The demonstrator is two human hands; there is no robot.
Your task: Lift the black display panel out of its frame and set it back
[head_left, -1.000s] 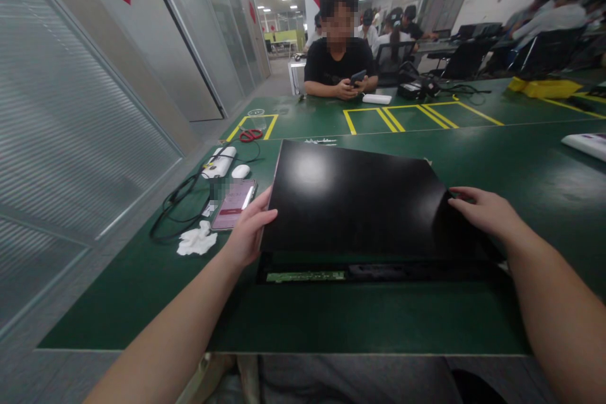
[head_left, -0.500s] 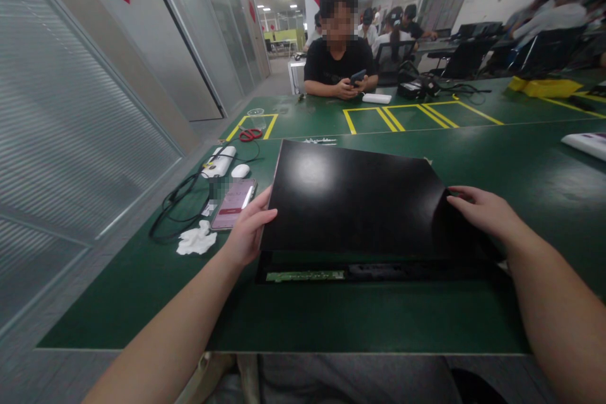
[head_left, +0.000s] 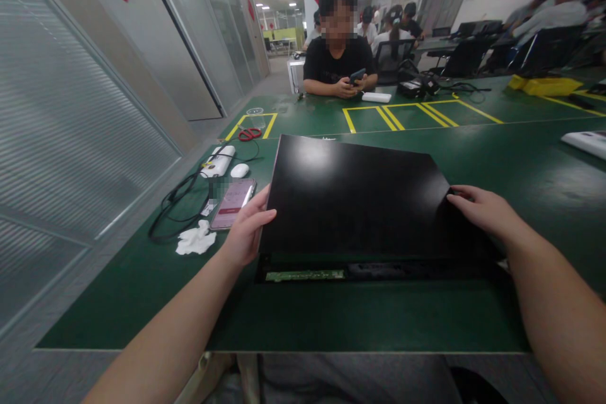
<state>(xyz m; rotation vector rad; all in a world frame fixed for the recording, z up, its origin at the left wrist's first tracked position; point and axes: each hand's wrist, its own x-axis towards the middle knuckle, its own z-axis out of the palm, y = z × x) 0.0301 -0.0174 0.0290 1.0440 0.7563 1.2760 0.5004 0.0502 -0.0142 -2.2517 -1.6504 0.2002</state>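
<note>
A glossy black display panel (head_left: 350, 202) is held tilted above the green table, its far edge raised. My left hand (head_left: 249, 227) grips its left edge, thumb on the front face and fingers behind. At the right edge, my right hand (head_left: 478, 205) pinches the panel near its upper right corner, with the fingertips partly hidden. Below the panel's near edge lies a dark strip carrying a green circuit board (head_left: 305, 275). Whether this strip is joined to the panel I cannot tell.
Left of the panel lie a phone (head_left: 233, 203), a crumpled tissue (head_left: 196, 238), a white mouse-like case (head_left: 240, 170), a white power strip (head_left: 218, 161) with black cable and red-handled scissors (head_left: 249, 134). Across the table (head_left: 142, 303) a person (head_left: 338, 63) holds a phone.
The panel's far edge has risen slightly, covering more of the small items behind it. Both hands keep their hold at the sides.
</note>
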